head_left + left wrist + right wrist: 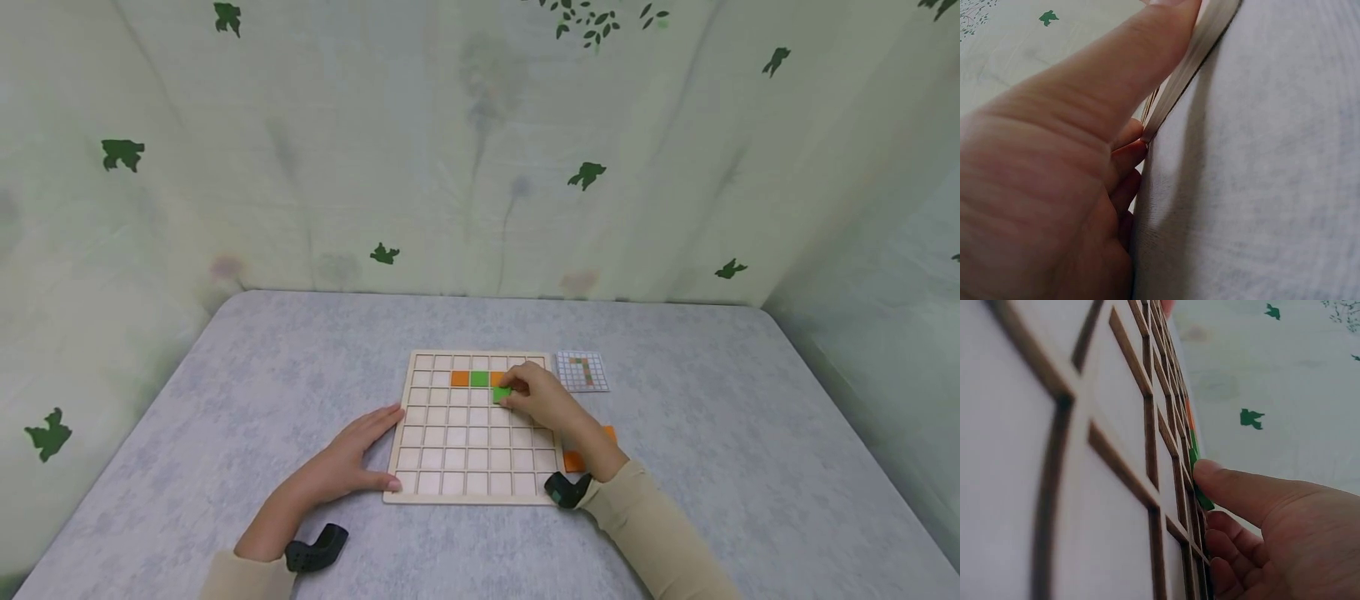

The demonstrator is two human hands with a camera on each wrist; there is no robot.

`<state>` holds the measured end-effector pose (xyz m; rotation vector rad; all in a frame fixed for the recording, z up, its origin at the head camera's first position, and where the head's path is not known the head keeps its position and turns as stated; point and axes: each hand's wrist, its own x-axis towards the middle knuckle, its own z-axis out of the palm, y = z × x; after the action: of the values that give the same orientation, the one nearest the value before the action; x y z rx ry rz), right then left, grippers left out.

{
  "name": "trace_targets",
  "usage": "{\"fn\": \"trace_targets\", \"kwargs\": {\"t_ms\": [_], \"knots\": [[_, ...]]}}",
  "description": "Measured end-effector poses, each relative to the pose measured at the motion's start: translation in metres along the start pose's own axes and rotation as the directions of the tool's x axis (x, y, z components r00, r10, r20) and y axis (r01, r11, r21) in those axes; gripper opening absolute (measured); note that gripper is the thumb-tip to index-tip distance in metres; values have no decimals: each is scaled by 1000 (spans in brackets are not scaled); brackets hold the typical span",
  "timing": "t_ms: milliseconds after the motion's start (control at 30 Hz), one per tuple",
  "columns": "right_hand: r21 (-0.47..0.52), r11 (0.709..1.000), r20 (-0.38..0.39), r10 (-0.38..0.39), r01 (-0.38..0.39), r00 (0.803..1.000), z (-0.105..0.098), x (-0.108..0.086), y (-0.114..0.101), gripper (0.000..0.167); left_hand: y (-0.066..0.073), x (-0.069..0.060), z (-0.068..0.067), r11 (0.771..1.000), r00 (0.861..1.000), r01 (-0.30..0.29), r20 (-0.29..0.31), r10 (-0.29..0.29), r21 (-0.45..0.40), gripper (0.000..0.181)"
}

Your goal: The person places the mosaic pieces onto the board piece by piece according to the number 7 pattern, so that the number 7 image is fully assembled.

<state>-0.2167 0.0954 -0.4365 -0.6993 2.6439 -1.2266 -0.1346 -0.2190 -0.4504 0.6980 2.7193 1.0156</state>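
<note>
- Pinching with the right hand point(536, 398) a thin, square, bright green tile point(501, 396), clamping it between the thumb and the fingertips.
- Holding this green tile at the pale wooden board with a grid of square cells point(455, 437), in the third row from the far edge, just on the near side of an orange tile.
- Being difficult to tell: lying fully inside the cell or standing a little above it.
- Resting the left hand point(348, 457) at the left side of the board, holding thumb and fingers well apart, touching the wooden frame with the fingertips and, near the lower left corner, with the thumb.
- Showing in the second row, side by side, a square orange tile point(460, 379), another square green tile point(479, 379) and a second square orange tile point(497, 378), partly hiding the last one behind the right hand.
- Having just beside the far right corner of the board a small white card point(592, 381), bearing a printed grid with a bent line of orange and green squares.
- Showing some flat orange pieces point(573, 462) on the grey mottled worktop point(315, 375), close to the board's right edge, partly covering them with the right forearm.
</note>
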Motion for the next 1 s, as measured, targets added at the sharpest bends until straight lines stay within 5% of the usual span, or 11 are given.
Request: {"fn": "trace_targets", "kwargs": {"t_ms": [500,800,1000], "knots": [[59,998,-5,36,-35,999,-12,-9,-12,39,2,-1,-2,1000,1000,0,3,0,-6,100],[16,998,-112,-59,61,992,-40,-50,-18,47,0,-1,-1,1000,1000,-5,-7,5,-8,100],[-39,995,-100,-91,87,991,-50,-81,-5,50,-1,-1,0,1000,1000,-3,-6,3,-6,100]]}}
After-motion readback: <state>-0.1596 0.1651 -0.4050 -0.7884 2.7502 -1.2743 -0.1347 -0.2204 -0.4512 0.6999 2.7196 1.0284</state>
